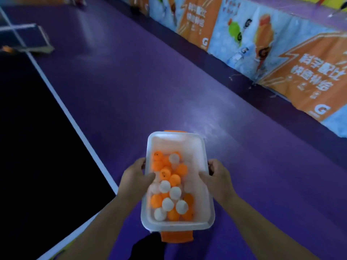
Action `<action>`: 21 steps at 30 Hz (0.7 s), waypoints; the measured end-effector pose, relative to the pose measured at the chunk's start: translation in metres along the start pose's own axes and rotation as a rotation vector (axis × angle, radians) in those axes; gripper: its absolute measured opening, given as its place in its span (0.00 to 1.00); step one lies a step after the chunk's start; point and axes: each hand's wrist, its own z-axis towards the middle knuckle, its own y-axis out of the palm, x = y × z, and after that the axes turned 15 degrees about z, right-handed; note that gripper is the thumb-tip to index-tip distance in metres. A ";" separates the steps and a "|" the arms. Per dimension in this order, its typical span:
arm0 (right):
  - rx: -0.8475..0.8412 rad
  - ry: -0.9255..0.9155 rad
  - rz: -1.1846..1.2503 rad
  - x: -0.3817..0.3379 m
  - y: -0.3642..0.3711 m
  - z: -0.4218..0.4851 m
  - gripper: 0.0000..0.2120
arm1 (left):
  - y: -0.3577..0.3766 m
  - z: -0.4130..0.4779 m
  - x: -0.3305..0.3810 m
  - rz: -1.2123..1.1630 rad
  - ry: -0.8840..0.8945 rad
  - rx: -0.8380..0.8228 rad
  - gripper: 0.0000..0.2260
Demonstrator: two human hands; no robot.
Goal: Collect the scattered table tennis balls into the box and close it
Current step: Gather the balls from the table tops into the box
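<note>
Translucent box (pixel 205 186) of balls (pixel 170 190), gripped between left hand (pixel 134 182) and right hand (pixel 218 180); best kept level while carrying.

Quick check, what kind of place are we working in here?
Most likely a table tennis hall: a dark table with white edge lines, purple sports flooring, sponsor barriers alongside, and both hands carrying a box of balls.

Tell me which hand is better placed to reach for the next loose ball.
Neither clearly. The left hand and right hand both grip the long sides of the open box of table tennis balls, carried above the purple floor. No loose ball or lid shows.
</note>
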 end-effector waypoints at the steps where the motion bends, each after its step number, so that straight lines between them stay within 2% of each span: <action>1: -0.022 -0.017 -0.017 -0.007 0.006 0.022 0.09 | -0.002 0.019 0.001 -0.016 -0.020 0.014 0.20; 7: -0.094 -0.034 -0.018 -0.059 0.045 0.142 0.10 | -0.027 0.136 0.015 -0.072 -0.069 0.066 0.14; 14: -0.162 -0.066 -0.074 -0.111 0.096 0.264 0.10 | -0.064 0.252 0.019 -0.123 -0.129 0.130 0.14; 21: -0.334 -0.137 -0.176 -0.141 0.165 0.372 0.07 | -0.086 0.340 -0.001 -0.160 -0.279 0.233 0.12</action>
